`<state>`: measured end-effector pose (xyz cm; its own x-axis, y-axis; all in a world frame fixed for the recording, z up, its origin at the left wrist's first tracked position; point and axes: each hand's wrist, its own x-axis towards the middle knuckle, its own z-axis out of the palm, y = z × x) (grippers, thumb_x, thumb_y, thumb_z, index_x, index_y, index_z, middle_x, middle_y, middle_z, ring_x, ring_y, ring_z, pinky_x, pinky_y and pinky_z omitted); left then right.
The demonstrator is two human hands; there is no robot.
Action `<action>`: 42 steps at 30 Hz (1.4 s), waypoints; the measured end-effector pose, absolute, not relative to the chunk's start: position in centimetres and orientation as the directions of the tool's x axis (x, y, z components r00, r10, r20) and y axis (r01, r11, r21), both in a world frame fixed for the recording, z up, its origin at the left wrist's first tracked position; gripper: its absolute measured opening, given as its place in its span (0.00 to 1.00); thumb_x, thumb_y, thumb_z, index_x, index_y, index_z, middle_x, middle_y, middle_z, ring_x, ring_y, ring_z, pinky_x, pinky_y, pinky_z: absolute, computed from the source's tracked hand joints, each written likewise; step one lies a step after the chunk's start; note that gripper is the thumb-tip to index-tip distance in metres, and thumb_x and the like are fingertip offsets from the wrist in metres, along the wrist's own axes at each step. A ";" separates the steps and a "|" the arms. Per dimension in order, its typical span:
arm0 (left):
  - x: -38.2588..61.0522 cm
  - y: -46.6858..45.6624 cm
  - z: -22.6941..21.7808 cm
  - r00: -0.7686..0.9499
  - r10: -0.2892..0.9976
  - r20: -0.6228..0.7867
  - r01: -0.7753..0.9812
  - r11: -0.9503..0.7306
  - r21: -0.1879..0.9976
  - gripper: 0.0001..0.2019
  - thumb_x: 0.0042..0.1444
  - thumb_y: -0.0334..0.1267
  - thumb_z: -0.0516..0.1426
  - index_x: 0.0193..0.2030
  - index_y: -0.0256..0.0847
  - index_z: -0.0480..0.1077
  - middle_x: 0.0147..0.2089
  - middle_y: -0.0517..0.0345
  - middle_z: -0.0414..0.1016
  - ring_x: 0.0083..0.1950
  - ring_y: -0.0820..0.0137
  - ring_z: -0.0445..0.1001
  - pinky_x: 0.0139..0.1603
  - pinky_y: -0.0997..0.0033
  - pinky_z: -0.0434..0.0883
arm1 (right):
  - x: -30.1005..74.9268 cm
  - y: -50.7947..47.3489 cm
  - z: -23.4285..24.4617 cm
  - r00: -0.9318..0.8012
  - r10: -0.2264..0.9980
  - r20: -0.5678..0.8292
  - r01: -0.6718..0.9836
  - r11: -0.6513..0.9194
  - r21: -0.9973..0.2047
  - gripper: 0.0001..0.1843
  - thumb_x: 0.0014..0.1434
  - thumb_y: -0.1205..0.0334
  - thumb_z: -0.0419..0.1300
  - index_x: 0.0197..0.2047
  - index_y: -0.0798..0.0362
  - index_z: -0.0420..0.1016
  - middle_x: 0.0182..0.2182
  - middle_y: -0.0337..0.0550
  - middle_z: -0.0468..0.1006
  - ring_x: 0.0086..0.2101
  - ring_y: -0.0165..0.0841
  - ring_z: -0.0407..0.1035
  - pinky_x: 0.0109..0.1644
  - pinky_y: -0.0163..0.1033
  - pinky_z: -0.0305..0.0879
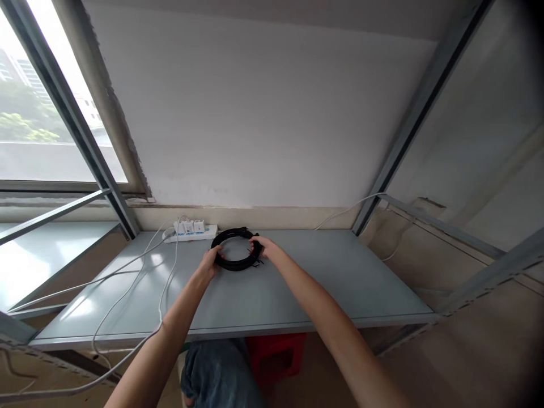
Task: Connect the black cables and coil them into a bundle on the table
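Head view: both bare arms stretched forward over a pale grey metal shelf board [297, 283], with a coiled black cable, wound into a flat round ring [235, 249], lying near the back edge. Left hand [211, 264] closed over the near-left arc of the ring, fingers wrapped onto the strands; right hand [262, 247] pinched on the right arc, where short black ties or loose ends stick out. Hands apart, one on each side of the coil, both gripping it. Likely risk: turns springing loose and spilling across the board if either grip slackens, since the binding on the right looks unfinished; also a chance of catching the white power strip with plugged white chargers [192, 230] lying just behind the ring, or snagging the thin white cords [140, 277] trailing over the left of the board. Coil itself neat, several turns stacked closely, matte black, open in the middle, plug ends too small to make out. Below the board, a red plastic stool [276, 354] and a denim-clad knee [216, 371].
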<state>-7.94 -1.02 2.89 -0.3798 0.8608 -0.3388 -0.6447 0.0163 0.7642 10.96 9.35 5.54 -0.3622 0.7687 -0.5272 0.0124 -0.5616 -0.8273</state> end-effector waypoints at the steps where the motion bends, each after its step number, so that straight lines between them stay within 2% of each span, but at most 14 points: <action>1: -7.9 -0.9 2.7 -0.396 0.854 -0.336 -0.612 0.027 0.790 0.15 0.51 0.25 0.65 0.40 0.41 0.64 0.23 0.69 0.64 0.21 0.74 0.67 0.25 0.73 0.68 | 10.8 9.6 5.4 -0.349 0.784 -0.514 0.004 -0.547 -0.837 0.11 0.65 0.72 0.56 0.30 0.52 0.64 0.19 0.32 0.64 0.18 0.26 0.61 0.30 0.36 0.76; 5: -7.6 -0.8 2.3 -0.452 0.843 -0.292 -0.505 0.028 0.863 0.20 0.49 0.28 0.66 0.48 0.41 0.67 0.31 0.62 0.74 0.33 0.69 0.76 0.36 0.71 0.74 | 11.0 10.7 5.4 -0.272 0.866 -0.420 0.001 -0.436 -0.900 0.03 0.64 0.68 0.58 0.37 0.54 0.68 0.24 0.37 0.71 0.23 0.29 0.68 0.32 0.35 0.76; 7: -7.2 -1.2 2.2 -0.476 0.840 -0.260 -0.444 0.025 0.895 0.27 0.47 0.29 0.68 0.54 0.42 0.68 0.43 0.54 0.80 0.48 0.63 0.80 0.50 0.66 0.76 | 11.5 11.1 5.5 -0.222 0.912 -0.345 0.025 -0.348 -0.937 0.08 0.62 0.67 0.61 0.45 0.55 0.70 0.31 0.42 0.76 0.29 0.32 0.73 0.38 0.37 0.77; 9: -6.7 -1.9 2.0 -0.500 0.841 -0.205 -0.310 0.047 0.950 0.35 0.45 0.31 0.69 0.62 0.44 0.66 0.61 0.47 0.77 0.67 0.54 0.72 0.66 0.58 0.70 | 11.8 11.1 5.6 -0.182 0.950 -0.256 0.058 -0.249 -0.967 0.22 0.56 0.68 0.66 0.54 0.54 0.70 0.43 0.48 0.79 0.42 0.36 0.76 0.50 0.40 0.76; 12: -5.9 -3.5 1.6 -0.509 0.856 -0.091 -0.049 0.076 0.996 0.44 0.49 0.34 0.67 0.73 0.43 0.58 0.78 0.42 0.58 0.80 0.50 0.52 0.78 0.51 0.55 | 11.9 10.0 5.5 -0.141 0.989 0.038 0.307 0.080 -0.948 0.37 0.52 0.68 0.68 0.65 0.55 0.67 0.61 0.56 0.72 0.63 0.44 0.65 0.68 0.47 0.62; 14: -5.5 -4.6 1.3 -0.522 0.853 -0.026 0.031 0.050 0.998 0.42 0.54 0.37 0.64 0.75 0.44 0.55 0.80 0.43 0.51 0.81 0.51 0.48 0.79 0.49 0.51 | 11.5 8.3 5.1 -0.219 0.922 0.319 0.513 0.387 -0.766 0.36 0.57 0.65 0.66 0.68 0.56 0.66 0.65 0.60 0.68 0.67 0.47 0.59 0.72 0.51 0.56; 16: -5.5 -5.6 0.7 -0.554 0.832 0.031 0.058 0.001 0.998 0.36 0.59 0.40 0.60 0.74 0.45 0.58 0.79 0.43 0.54 0.80 0.51 0.53 0.77 0.47 0.55 | 11.1 6.0 4.4 -0.416 0.769 0.485 0.568 0.637 -0.522 0.29 0.64 0.60 0.64 0.66 0.55 0.68 0.63 0.58 0.70 0.64 0.46 0.62 0.70 0.52 0.58; 19: -6.0 -7.0 -0.5 -0.612 0.785 0.094 0.088 -0.050 0.995 0.26 0.64 0.44 0.56 0.68 0.46 0.64 0.70 0.42 0.67 0.71 0.54 0.66 0.71 0.48 0.66 | 10.7 2.5 2.9 -0.706 0.551 0.444 0.518 0.830 -0.205 0.24 0.64 0.53 0.68 0.60 0.53 0.74 0.55 0.54 0.75 0.58 0.47 0.66 0.64 0.53 0.63; 23: -6.6 -8.1 -1.8 -0.653 0.743 0.149 0.125 -0.089 0.988 0.19 0.67 0.45 0.52 0.62 0.44 0.64 0.59 0.46 0.71 0.61 0.61 0.73 0.63 0.56 0.73 | 10.8 0.4 1.4 -0.745 0.555 0.370 0.580 0.813 -0.050 0.12 0.68 0.59 0.65 0.52 0.56 0.77 0.46 0.53 0.78 0.50 0.46 0.71 0.54 0.48 0.67; 25: -6.6 -8.5 -2.0 -0.656 0.733 0.181 0.144 -0.114 0.983 0.18 0.68 0.46 0.51 0.61 0.44 0.64 0.57 0.47 0.71 0.60 0.61 0.73 0.60 0.57 0.74 | 11.0 0.6 1.0 -0.741 0.536 0.405 0.567 0.822 -0.051 0.07 0.71 0.62 0.61 0.47 0.56 0.78 0.44 0.52 0.78 0.47 0.43 0.71 0.52 0.46 0.68; 28: -6.1 -9.2 -1.7 -0.636 0.735 0.235 0.212 -0.127 0.969 0.17 0.70 0.46 0.49 0.60 0.44 0.63 0.57 0.47 0.71 0.60 0.61 0.72 0.61 0.56 0.73 | 11.4 1.4 1.1 -0.670 0.496 0.552 0.541 0.836 -0.094 0.11 0.74 0.64 0.54 0.43 0.55 0.77 0.41 0.50 0.78 0.44 0.41 0.71 0.50 0.45 0.67; 33: -4.0 -10.5 0.0 -0.484 0.747 0.456 0.512 -0.181 0.840 0.16 0.71 0.43 0.48 0.62 0.45 0.64 0.61 0.47 0.69 0.64 0.59 0.69 0.68 0.52 0.66 | 13.0 3.0 1.6 -0.256 0.540 0.801 0.576 0.751 -0.322 0.17 0.78 0.60 0.44 0.45 0.53 0.72 0.35 0.48 0.76 0.35 0.39 0.71 0.42 0.43 0.66; 37: -2.3 -9.7 1.4 -0.194 0.825 0.531 0.717 -0.250 0.650 0.15 0.72 0.44 0.48 0.58 0.45 0.70 0.61 0.44 0.70 0.64 0.55 0.69 0.67 0.50 0.65 | 14.4 3.8 2.1 0.006 0.616 0.788 0.504 0.679 -0.534 0.20 0.78 0.51 0.42 0.45 0.51 0.70 0.33 0.48 0.77 0.34 0.39 0.71 0.40 0.42 0.66; 42: -1.3 -7.0 1.5 0.191 0.891 0.411 0.733 -0.408 0.544 0.20 0.68 0.51 0.55 0.61 0.47 0.72 0.63 0.45 0.71 0.66 0.50 0.69 0.70 0.48 0.62 | 14.8 3.4 2.8 0.036 0.707 0.707 0.410 0.635 -0.655 0.21 0.77 0.49 0.41 0.44 0.50 0.71 0.36 0.50 0.78 0.38 0.41 0.73 0.46 0.43 0.67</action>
